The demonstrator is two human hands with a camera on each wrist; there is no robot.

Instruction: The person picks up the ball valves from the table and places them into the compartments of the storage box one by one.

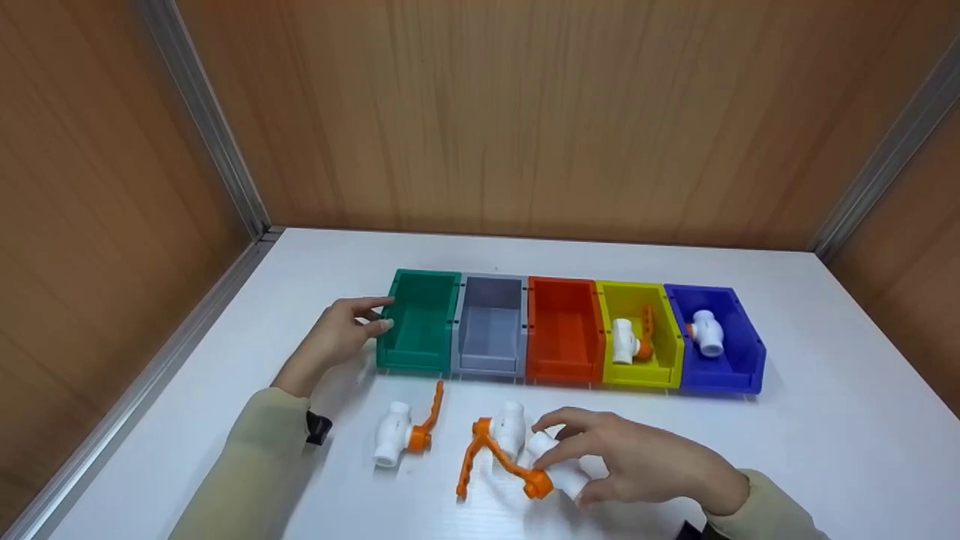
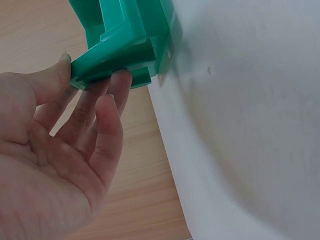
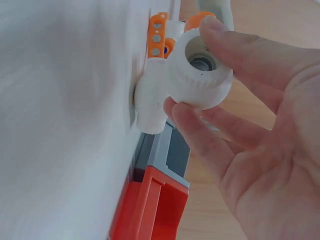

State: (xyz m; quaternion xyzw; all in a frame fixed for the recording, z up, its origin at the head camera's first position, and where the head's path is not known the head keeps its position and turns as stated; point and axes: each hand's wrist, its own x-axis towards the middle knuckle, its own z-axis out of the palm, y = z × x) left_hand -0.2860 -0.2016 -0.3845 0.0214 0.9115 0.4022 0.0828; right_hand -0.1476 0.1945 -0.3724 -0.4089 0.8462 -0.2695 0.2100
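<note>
My left hand (image 1: 334,337) holds the left side wall of the green bin (image 1: 420,319); in the left wrist view the thumb lies on the rim and the fingertips (image 2: 120,82) are under it. Between thumb and fingers, my right hand (image 1: 645,461) grips a white plastic ball valve (image 1: 568,476) with an orange lever. In the right wrist view its round open end (image 3: 202,62) faces the camera. Right beside it on the table is a second ball valve (image 1: 511,429), its lever overlapping the held one's in the head view. A third ball valve (image 1: 392,435) lies further left.
Grey (image 1: 489,326), red (image 1: 564,330), yellow (image 1: 661,375) and blue (image 1: 739,367) bins continue the row rightward from the green one. One ball valve (image 1: 622,341) lies in the yellow bin, another (image 1: 707,334) in the blue. Wood-grain panels (image 1: 525,120) enclose the white table (image 1: 825,420).
</note>
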